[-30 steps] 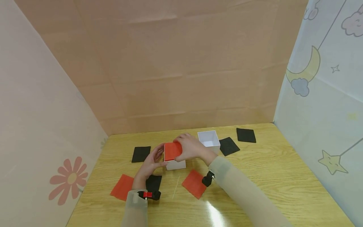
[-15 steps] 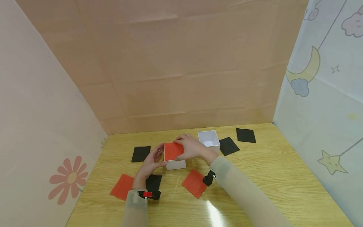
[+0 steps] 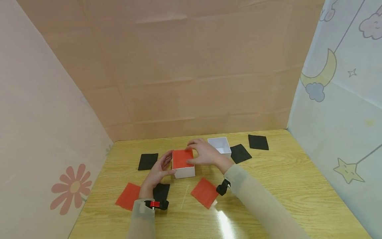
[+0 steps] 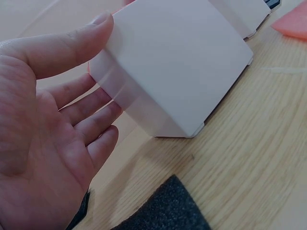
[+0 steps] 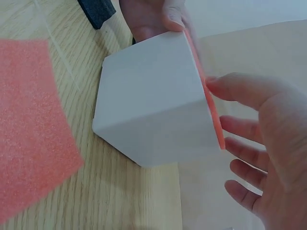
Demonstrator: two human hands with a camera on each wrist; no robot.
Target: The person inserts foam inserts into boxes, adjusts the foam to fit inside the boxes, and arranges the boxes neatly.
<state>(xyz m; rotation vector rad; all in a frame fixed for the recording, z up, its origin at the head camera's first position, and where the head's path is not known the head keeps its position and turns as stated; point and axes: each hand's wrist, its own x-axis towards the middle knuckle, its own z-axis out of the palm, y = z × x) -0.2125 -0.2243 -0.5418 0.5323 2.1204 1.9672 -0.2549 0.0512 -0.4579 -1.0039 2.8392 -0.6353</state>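
A small white cardboard box (image 3: 184, 171) stands on the wooden surface (image 3: 268, 186), topped by a square red foam sheet (image 3: 182, 158) lying flat in its opening. The left hand (image 3: 158, 172) rests against the box's left wall, its grip apart with straight fingers (image 4: 88, 108) and the thumb on the near edge. The right hand (image 3: 206, 154) hovers at the sheet's right edge, fingers (image 5: 240, 91) relaxed and spread, thumb touching the foam. Another red foam square (image 3: 204, 193) lies just in front of the box; a second open white box (image 3: 220, 146) sits behind the right hand.
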